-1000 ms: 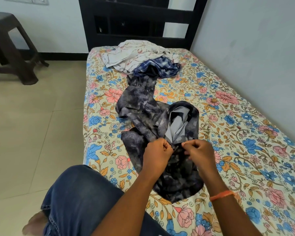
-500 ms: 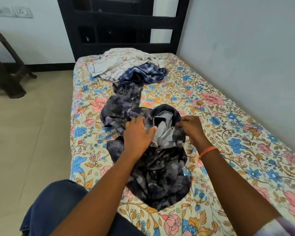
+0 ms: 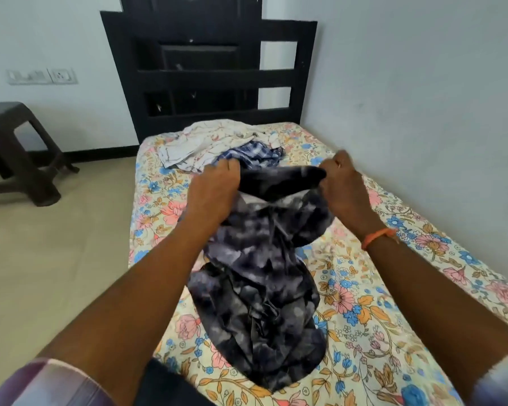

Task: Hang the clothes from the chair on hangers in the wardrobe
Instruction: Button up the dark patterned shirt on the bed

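The dark shirt point(image 3: 255, 276) hangs onto the bed point(image 3: 393, 288), its top gripped by the left hand point(image 3: 214, 191) and the right hand point(image 3: 342, 186). Beyond lie a checked shirt point(image 3: 252, 155) and a pale shirt point(image 3: 206, 142), near the headboard point(image 3: 206, 77).

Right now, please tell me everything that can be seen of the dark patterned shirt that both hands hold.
The dark shirt is soft, thin-looking cloth, navy to black with pale grey blotches like tie-dye. A lighter grey inner side shows near its top. It is crumpled, not spread flat. The left hand and the right hand each grip its upper edge and lift it, so a dark band stretches between them. The rest hangs down and lies bunched on the floral bedsheet, near the bed's left edge.
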Demonstrator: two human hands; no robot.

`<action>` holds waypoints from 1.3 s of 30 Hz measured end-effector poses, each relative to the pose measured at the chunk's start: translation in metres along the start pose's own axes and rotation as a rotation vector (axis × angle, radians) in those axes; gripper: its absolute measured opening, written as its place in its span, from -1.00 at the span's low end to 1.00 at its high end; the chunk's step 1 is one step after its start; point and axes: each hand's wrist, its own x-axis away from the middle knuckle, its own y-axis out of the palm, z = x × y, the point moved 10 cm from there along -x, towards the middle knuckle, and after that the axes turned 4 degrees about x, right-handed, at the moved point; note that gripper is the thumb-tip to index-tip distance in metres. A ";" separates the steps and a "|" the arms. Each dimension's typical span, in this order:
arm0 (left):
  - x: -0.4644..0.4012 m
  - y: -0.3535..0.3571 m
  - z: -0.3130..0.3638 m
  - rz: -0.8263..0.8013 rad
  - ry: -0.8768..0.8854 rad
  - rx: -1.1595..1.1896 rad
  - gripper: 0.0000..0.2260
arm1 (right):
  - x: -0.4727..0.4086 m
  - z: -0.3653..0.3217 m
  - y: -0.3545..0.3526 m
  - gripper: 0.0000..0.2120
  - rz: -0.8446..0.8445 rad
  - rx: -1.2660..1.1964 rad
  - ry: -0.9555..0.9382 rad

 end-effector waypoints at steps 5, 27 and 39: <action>-0.041 -0.060 -0.045 0.192 -0.357 0.520 -0.86 | -0.057 -0.009 -0.076 -0.81 0.256 -0.101 0.038; 0.189 0.147 -0.100 -0.033 -1.023 0.909 -0.91 | 0.004 -0.144 0.163 -0.56 -0.479 -0.304 0.019; 0.181 0.185 -0.088 -0.091 -1.412 1.848 -0.67 | 0.126 -0.183 0.164 -0.78 -0.813 -0.500 -0.319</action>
